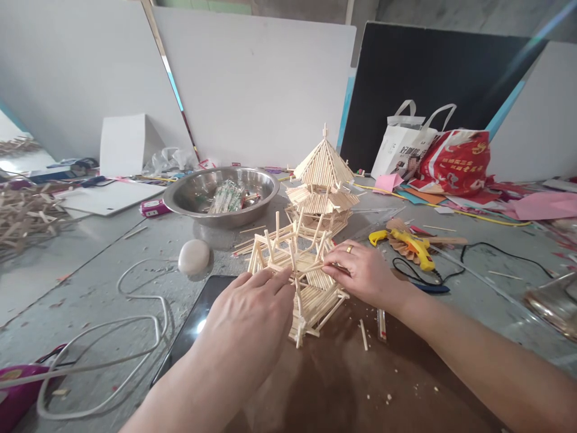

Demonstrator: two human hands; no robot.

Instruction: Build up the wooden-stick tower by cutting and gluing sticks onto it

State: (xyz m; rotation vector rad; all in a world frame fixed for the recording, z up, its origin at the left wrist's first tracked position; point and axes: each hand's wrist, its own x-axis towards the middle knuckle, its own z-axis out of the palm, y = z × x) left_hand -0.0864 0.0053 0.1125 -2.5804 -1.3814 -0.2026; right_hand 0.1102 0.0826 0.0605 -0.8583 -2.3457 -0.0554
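Observation:
A many-sided frame built of thin wooden sticks (pixel 322 304) stands in front of me, with short uprights around its rim. My left hand (pixel 256 313) reaches over its near left side, fingers bent and thumb hidden, the tips at the left end of a wooden stick (pixel 311 269). At the right side, my right hand (pixel 363 270), with a ring on one finger, pinches the other end of that stick between thumb and fingers. Behind the frame is a finished-looking stick pavilion (pixel 324 171) with a pointed, tiered roof.
A metal basin (pixel 180 201) holding wrapped stick bundles stands back left. The yellow glue gun (pixel 412 246) and its black cord lie right. A white round object (pixel 193 257), a cable (pixel 157 325) and a dark tablet-like slab (pixel 198 307) lie left. Bags (pixel 455 162) stand back right.

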